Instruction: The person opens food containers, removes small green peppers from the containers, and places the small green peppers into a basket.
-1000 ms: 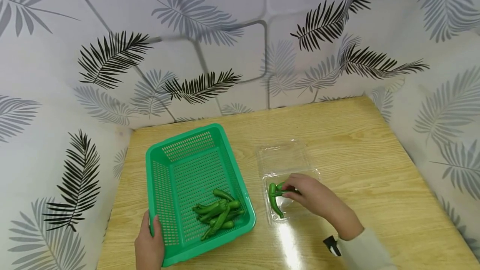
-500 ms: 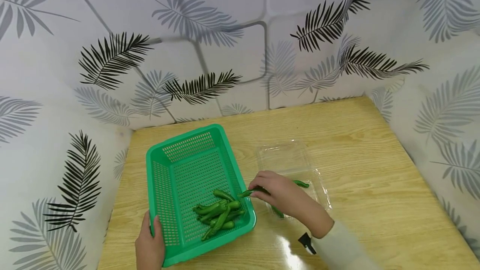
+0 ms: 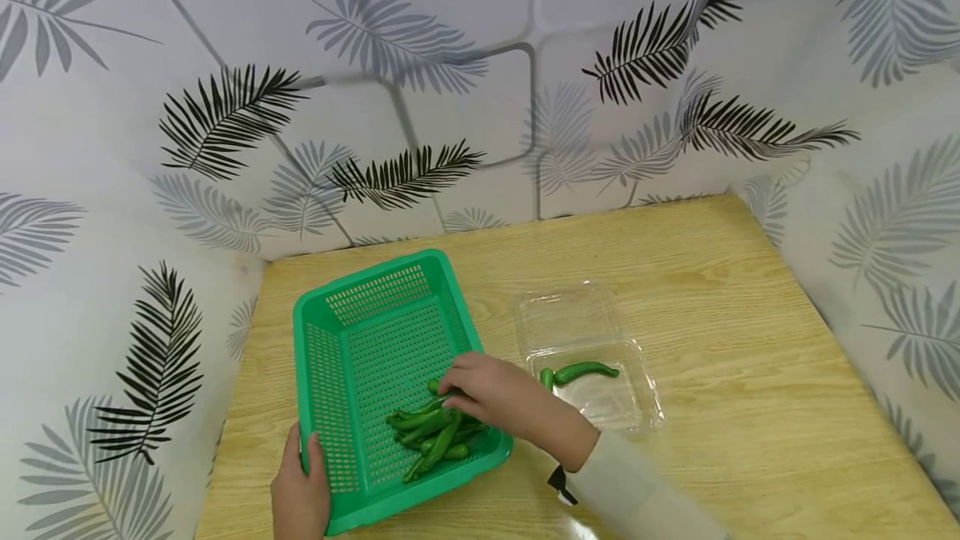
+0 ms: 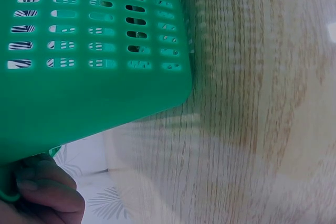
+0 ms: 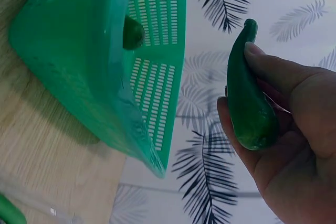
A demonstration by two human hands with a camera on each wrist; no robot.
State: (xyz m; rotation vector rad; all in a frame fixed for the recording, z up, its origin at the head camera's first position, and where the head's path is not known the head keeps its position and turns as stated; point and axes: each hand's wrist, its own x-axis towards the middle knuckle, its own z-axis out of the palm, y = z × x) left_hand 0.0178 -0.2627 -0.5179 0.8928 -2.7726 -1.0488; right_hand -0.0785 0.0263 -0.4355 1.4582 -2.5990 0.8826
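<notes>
Two hands are at work, as we look down on them. Our right hand reaches over the near corner of a green basket, its fingers curled around one green pepper; the wrist view shows the pepper pinched between thumb and fingers, stem end up. From above, the pepper is mostly hidden under the fingers, just over a small pile of peppers lying in the basket's near right corner. Our left hand grips the basket's near left rim, thumb over the edge.

We judge the risks small. If the fingers let go near the rim, the smooth pepper could bounce off the wall onto the desk. The light basket could also slide if the left hand loosens.

The held pepper is glossy, deep green, plump at the base and tapering to a narrow tip. It is gently curved.

Just right of the basket sits a clear plastic clamshell box, lid lying open, with at least one curved green pepper left inside. Leaf-patterned panels surround the desk.
</notes>
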